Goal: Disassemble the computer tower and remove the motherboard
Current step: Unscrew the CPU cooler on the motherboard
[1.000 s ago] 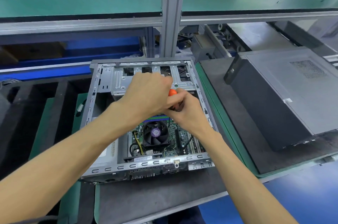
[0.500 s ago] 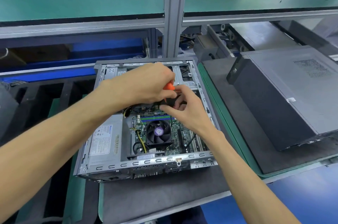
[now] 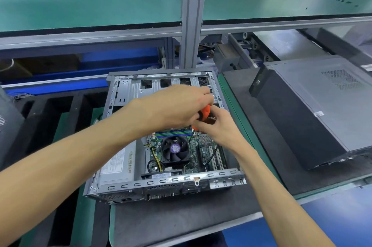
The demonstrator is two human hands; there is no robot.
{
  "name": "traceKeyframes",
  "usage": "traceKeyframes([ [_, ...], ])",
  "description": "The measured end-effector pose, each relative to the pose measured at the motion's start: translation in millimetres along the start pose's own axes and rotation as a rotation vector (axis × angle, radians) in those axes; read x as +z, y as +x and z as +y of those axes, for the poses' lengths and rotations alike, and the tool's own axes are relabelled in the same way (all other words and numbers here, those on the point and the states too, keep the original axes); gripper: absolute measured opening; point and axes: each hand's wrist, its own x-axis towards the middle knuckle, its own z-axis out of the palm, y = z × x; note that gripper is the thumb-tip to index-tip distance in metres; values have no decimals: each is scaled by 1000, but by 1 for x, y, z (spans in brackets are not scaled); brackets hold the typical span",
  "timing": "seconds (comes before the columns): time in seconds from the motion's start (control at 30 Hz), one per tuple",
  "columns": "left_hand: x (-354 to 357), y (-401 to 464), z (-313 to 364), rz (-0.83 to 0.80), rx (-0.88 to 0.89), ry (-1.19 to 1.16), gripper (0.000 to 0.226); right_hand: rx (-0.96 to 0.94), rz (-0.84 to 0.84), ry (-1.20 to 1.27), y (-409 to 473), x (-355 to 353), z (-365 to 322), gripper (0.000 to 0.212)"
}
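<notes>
Green-topped assembly line, dark mat surface (image 3: 171, 224). Open tower (image 3: 167, 183) on it, motherboard (image 3: 198, 143) still seated just below fingers. Both hands shifted toward far right corner: left hand (image 3: 177, 105) and right hand (image 3: 218, 123) grip orange screwdriver (image 3: 204, 112). Likely board screw there.

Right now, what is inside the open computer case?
Inside the case: motherboard, black cooler fan, grey power supply. Both hands holding an orange screwdriver cover the middle.
</notes>
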Motion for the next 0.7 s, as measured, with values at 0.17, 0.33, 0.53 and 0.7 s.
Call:
traceKeyframes([
  [0.17,-1,11,-1,6,-80,93,32,5,4,69,-2,6,-3,24],
  [0.33,-1,19,1,80,-238,328,54,-86,79,47,-2,10,1,28],
  [0.53,2,2,1,-46,-209,202,33,-102,3,8,0,16,3,16],
  [0.7,-9,-4,-4,-164,-52,-100,31,-85,-37,3,2,8,5,13],
])
